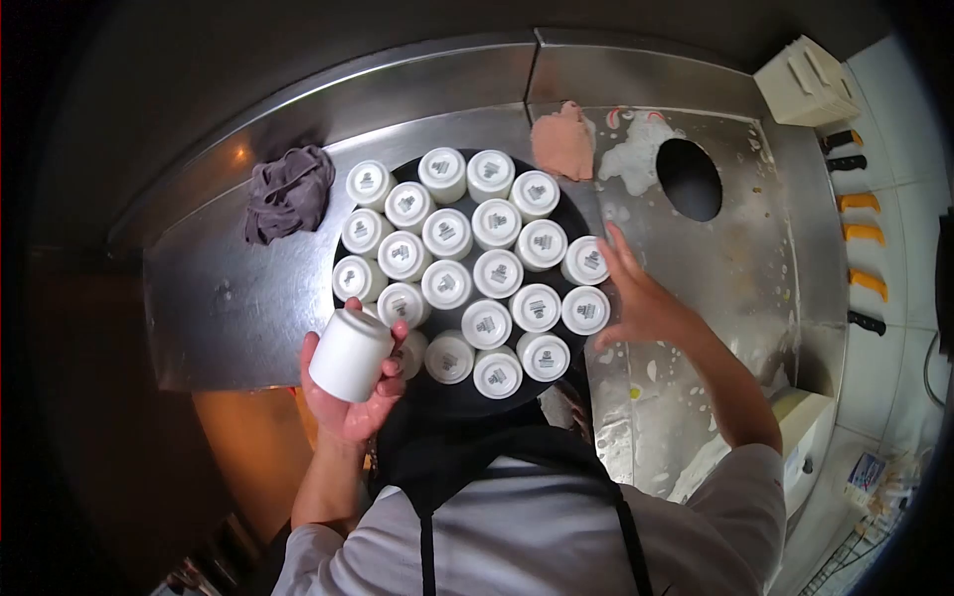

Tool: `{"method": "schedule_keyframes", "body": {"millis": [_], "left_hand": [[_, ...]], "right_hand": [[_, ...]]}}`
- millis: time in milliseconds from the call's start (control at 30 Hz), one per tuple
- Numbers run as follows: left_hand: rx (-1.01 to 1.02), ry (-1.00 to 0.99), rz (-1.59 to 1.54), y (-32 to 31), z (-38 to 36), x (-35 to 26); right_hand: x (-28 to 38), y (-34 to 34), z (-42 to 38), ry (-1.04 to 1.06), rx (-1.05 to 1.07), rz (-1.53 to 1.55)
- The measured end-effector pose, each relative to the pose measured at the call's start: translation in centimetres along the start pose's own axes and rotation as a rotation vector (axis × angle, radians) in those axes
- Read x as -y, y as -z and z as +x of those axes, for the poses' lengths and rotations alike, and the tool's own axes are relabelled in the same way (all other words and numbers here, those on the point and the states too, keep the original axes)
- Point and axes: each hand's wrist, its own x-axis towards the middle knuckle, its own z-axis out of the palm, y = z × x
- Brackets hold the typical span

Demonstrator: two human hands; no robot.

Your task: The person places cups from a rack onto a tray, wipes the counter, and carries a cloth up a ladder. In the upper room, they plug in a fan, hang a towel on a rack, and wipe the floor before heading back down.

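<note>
While gripping cup (350, 355), left hand (348, 402).

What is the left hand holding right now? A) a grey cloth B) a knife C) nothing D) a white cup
D: the left hand has its grip around a white cup at the near edge of the round black tray of upside-down cups, while the grey cloth lies untouched on the steel counter.

Grey rag (288, 192) at ten o'clock on steel counter (229, 288); pink cloth (562, 141) at twelve, round hole (689, 179) at one (foam beside it).
</note>
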Motion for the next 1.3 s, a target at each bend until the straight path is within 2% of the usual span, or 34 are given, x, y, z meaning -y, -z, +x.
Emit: {"method": "schedule_keyframes", "body": {"millis": [200,233,300,333,400,433,467,533,600,633,733,800,933,1000,1067,1300], "left_hand": [[-0.034,-0.064,0.268,0.4,-2.5,0.3],[-0.033,-0.055,0.329,0.9,-2.9,0.0],[-0.062,-0.103,0.406,1.4,-3.5,0.2],[-0.100,-0.164,0.615,1.1,-3.6,0.6],[-0.008,-0.344,1.223,2.3,-4.3,1.2],[0.206,-0.458,1.521,3.2,-3.9,1.0],[0.317,-0.476,1.777,3.2,-4.1,0.7],[0.492,-0.404,1.946,4.7,-4.1,0.9],[0.562,-0.314,1.991,5.8,-3.8,1.5],[0.597,-0.322,1.997,6.5,-3.5,1.6],[0.636,-0.377,2.036,7.9,-3.3,1.7],[0.631,-0.410,2.089,7.7,-3.4,1.7],[0.430,-0.563,2.117,8.4,-4.3,2.0],[0.434,-0.597,2.190,8.6,-4.6,2.1],[0.411,-0.705,2.286,8.8,-5.5,2.8],[0.128,-0.911,2.237,11.6,-7.7,6.1]], "right_hand": [[-2.4,-4.9,-2.2,-0.053,-0.285,0.396],[-2.4,-6.1,-2.3,0.059,-0.505,0.402],[-1.8,-8.0,-3.3,-0.053,-0.780,0.513],[-1.1,-8.9,-3.9,-0.112,-0.922,0.563],[0.7,-11.0,-5.6,-0.291,-1.039,0.537],[1.9,-11.9,-6.6,-0.379,-1.098,0.520],[3.9,-13.0,-7.5,-0.408,-1.067,0.549],[7.9,-16.2,-8.6,-0.487,-1.038,0.627],[10.4,-19.8,-9.6,-0.663,-0.885,0.874],[13.0,-19.9,-8.7,-0.670,-0.881,0.965],[14.6,-22.0,-7.3,-0.776,-0.744,1.209],[14.3,-23.3,-6.7,-0.673,-0.717,1.164],[14.1,-24.9,-6.0,-0.619,-0.776,1.154],[14.3,-25.1,-5.9,-0.621,-0.797,1.237],[13.7,-25.8,-6.0,-0.543,-0.760,1.208],[12.6,-26.5,-6.6,-0.462,-0.609,1.184]]}}
